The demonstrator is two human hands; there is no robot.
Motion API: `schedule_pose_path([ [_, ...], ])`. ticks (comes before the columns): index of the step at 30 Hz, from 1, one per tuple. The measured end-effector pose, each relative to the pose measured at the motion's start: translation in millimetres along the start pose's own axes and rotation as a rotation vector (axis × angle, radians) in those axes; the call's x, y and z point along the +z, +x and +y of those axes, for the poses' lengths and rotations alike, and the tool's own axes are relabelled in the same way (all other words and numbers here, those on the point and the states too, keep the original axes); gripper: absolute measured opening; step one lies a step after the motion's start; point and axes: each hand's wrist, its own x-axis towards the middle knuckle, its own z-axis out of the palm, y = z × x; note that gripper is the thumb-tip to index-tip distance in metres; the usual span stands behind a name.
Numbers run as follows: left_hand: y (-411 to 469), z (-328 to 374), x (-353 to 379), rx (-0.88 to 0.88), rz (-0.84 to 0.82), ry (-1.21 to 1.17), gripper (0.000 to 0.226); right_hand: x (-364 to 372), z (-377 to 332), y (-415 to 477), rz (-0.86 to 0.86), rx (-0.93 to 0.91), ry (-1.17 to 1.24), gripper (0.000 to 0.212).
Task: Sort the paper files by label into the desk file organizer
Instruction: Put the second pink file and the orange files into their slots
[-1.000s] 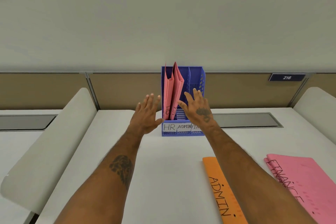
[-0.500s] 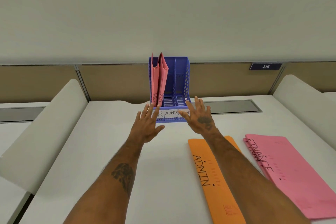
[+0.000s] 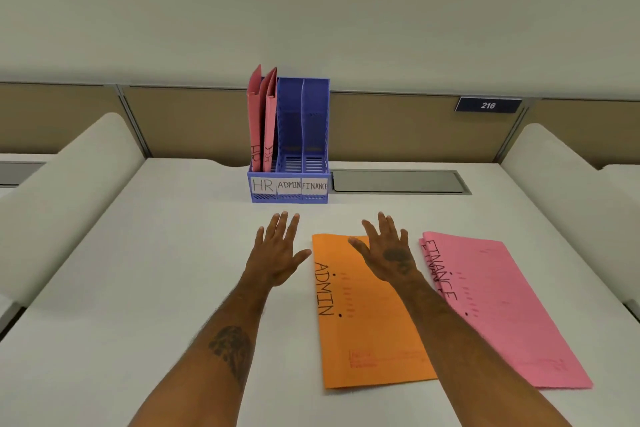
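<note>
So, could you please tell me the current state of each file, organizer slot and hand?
HR files: two, upright in the HR slot.
ADMIN slot: empty.
FINANCE slot: empty.
ADMIN file: flat on the desk, unsorted.
FINANCE files: stacked flat on the desk, unsorted.
Left hand: open, holding nothing.
Right hand: open over the ADMIN file's far end; contact unclear.

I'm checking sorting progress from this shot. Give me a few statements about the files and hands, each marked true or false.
1. Two HR files stand in the organizer's HR slot. True.
2. The orange ADMIN file sits in the ADMIN slot. False: it lies flat on the desk.
3. The right hand grips the pink FINANCE files. False: its fingers are spread above the orange ADMIN file; the pink FINANCE files lie beside it.
4. The left hand holds nothing. True.
</note>
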Motion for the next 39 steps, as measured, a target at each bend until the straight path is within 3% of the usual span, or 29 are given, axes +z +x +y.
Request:
schedule_pose_path([
  [2,-7.3,8.0,16.6,-0.002,-0.014,-0.015,0.106,8.5,15.0,-8.6,-0.047,0.016,0.019,0.100],
  [7,-20.2,31.5,47.2,-0.031,-0.091,-0.037,0.114,38.9,43.2,-28.6,-0.121,0.053,0.011,0.115],
  [10,-21.3,46.0,59.6,-0.049,-0.131,-0.094,0.121,49.5,51.7,-36.1,-0.210,0.108,0.032,0.095],
  [13,-23.3,60.6,70.7,-0.092,-0.184,-0.123,0.117,63.6,60.1,-39.1,-0.279,0.155,0.040,0.079],
  [17,-25.4,73.2,87.2,-0.186,-0.274,-0.147,0.104,76.2,68.5,-39.9,-0.332,0.230,0.053,0.080],
  [25,-23.7,88.7,94.6,-0.329,-0.252,-0.034,0.089,91.8,72.3,-44.0,-0.378,0.331,0.036,0.084],
  [31,-19.1,95.0,95.5,-0.375,-0.265,-0.196,0.085,92.4,65.4,-41.3,-0.327,0.354,0.140,0.084],
  [36,-21.1,104.6,91.7,-0.351,-0.184,-0.291,0.076,91.3,64.9,-37.8,-0.294,0.394,0.235,0.080],
  [39,-19.4,112.3,87.7,-0.373,-0.163,-0.559,0.069,89.3,67.6,-36.3,-0.291,0.399,0.244,0.079],
])
